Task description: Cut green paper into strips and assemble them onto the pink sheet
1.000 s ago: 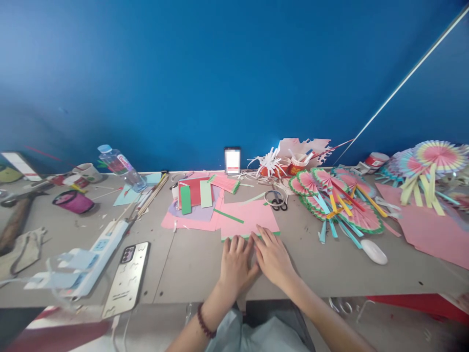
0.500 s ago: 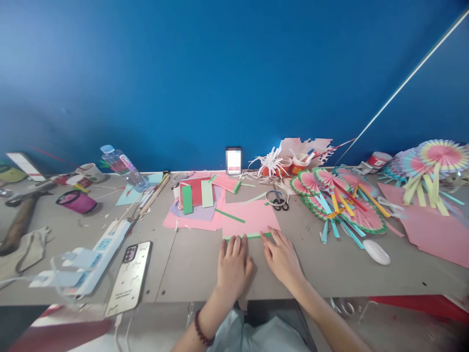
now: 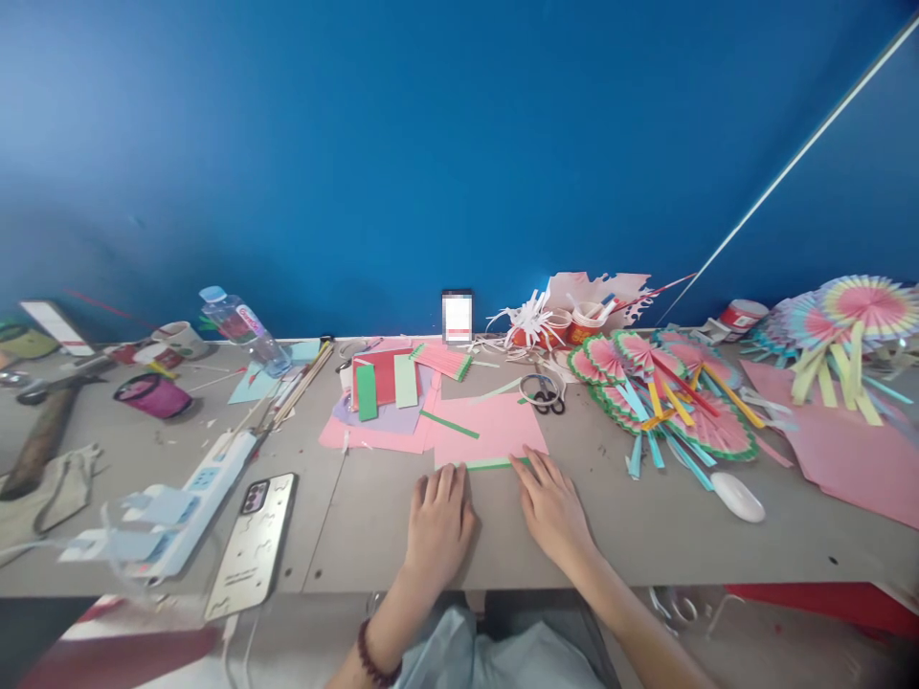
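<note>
A pink paper sheet (image 3: 488,431) lies flat before me, with a narrow green strip (image 3: 492,466) along its near edge. My left hand (image 3: 439,517) rests palm down at the sheet's near left corner, fingertips on the edge. At the near right corner, the fingers of my right hand (image 3: 551,498) lie spread on the strip's end. Another green paper strip (image 3: 450,424) lies loose across the sheet's left part. Scissors (image 3: 549,397) with dark handles lie by the sheet's far right corner, partly behind a ring of tape.
Pleated paper fans (image 3: 664,392) and a white computer mouse (image 3: 738,496) are on the right. Coloured papers (image 3: 384,431) lie to the left. Farther left are a phone (image 3: 255,541), a power strip (image 3: 197,502) and a tilted water bottle (image 3: 244,325). A blue wall (image 3: 459,163) rises behind.
My left hand has slid left along the near edge to the sheet's corner, uncovering more of the green strip. My right hand has stayed nearly in place.
</note>
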{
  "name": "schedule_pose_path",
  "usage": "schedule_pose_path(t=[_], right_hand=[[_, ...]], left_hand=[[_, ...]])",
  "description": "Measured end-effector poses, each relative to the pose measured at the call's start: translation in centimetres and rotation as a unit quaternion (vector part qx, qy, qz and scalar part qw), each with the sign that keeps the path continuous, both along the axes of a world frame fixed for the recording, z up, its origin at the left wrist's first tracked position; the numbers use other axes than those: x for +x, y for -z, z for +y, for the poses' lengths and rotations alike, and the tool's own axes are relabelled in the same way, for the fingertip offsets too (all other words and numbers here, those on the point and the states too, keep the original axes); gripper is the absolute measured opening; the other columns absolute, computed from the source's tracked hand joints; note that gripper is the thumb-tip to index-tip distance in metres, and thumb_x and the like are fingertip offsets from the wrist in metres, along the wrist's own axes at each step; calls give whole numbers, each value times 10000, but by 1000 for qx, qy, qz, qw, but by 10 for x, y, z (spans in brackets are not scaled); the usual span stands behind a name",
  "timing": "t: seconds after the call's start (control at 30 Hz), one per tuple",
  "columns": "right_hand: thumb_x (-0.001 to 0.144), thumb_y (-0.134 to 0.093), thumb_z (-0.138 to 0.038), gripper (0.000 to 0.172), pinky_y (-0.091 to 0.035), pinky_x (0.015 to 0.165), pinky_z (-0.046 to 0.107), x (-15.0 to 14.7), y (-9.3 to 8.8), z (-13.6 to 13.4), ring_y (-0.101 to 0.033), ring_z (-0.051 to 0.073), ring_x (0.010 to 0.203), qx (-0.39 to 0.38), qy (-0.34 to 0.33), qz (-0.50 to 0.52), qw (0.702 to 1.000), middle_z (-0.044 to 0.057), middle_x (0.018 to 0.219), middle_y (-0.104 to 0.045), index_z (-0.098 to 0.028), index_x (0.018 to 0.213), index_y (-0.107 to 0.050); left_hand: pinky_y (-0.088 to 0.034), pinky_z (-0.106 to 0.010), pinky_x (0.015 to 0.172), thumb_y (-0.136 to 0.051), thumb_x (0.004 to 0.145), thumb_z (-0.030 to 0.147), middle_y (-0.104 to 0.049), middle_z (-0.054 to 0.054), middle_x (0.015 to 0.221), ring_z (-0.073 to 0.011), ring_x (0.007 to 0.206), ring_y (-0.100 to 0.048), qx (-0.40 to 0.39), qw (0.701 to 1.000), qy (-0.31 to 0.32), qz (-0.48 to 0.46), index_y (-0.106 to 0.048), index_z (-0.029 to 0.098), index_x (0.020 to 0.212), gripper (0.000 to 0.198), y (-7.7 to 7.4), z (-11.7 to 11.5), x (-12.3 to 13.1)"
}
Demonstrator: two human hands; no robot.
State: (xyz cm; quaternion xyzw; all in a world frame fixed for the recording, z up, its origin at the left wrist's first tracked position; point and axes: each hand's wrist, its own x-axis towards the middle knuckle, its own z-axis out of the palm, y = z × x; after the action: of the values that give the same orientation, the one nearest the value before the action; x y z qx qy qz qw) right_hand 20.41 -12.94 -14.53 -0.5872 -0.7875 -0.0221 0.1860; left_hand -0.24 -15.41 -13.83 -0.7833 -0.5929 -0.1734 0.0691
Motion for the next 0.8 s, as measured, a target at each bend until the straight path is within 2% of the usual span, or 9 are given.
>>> schedule_pose_path(t=[0.23, 0.43, 0.53, 0.6, 0.7, 0.8], right_hand=[[843, -445, -89, 675, -483, 979, 476, 0, -6, 0, -538, 294, 1264, -27, -17, -29, 999, 81, 1422, -569, -366, 1458, -463], [945, -433, -234, 480, -447, 1006, 491, -4, -17, 0, -505, 322, 1289, -66, -16, -38, 997, 125, 1434, -550, -285, 1407, -550], [963, -443, -286, 463, -451, 998, 474, 1, -28, 4, -509, 319, 1278, -98, -38, -32, 994, 133, 1416, -563, -253, 1415, -538], [966, -454, -303, 481, -468, 979, 444, 7, -36, 13, -549, 297, 1229, -114, -52, -14, 992, 132, 1356, -608, -240, 1440, -502], [968, -457, -288, 464, -482, 968, 410, 16, -48, 38, -611, 263, 1134, -110, -77, 42, 990, 128, 1225, -683, -204, 1420, -516], [937, -500, -241, 355, -478, 980, 413, 20, -60, 80, -622, 271, 1112, -89, -102, 91, 987, 129, 1183, -706, -187, 1250, -658]], left_hand=[[-470, -458, 891, -492, 922, 241, -604, -115, 1202, -287, 1047, -552, -26, 999, 27, 11, -537, 223, 1348, 429, -11, 12, -7], [-472, -458, 867, -500, 920, 220, -613, -112, 1148, -294, 1043, -557, -41, 999, 22, 20, -596, 208, 1275, 369, -18, 18, -3], [-467, -431, 807, -505, 921, 234, -634, -100, 1027, -283, 961, -582, -65, 997, 34, 24, -681, 217, 1108, 258, -30, 32, -5], [-460, -406, 769, -510, 923, 241, -639, -89, 906, -260, 862, -600, -98, 993, 53, 34, -716, 204, 953, 211, -40, 47, -5], [-447, -370, 697, -480, 948, 265, -619, -75, 748, -231, 731, -601, -140, 986, 76, 46, -706, 178, 780, 295, -50, 77, -2], [-453, -344, 714, -542, 916, 235, -646, -87, 861, -230, 815, -614, -114, 988, 98, 32, -698, 173, 913, 168, -50, 107, 8]])
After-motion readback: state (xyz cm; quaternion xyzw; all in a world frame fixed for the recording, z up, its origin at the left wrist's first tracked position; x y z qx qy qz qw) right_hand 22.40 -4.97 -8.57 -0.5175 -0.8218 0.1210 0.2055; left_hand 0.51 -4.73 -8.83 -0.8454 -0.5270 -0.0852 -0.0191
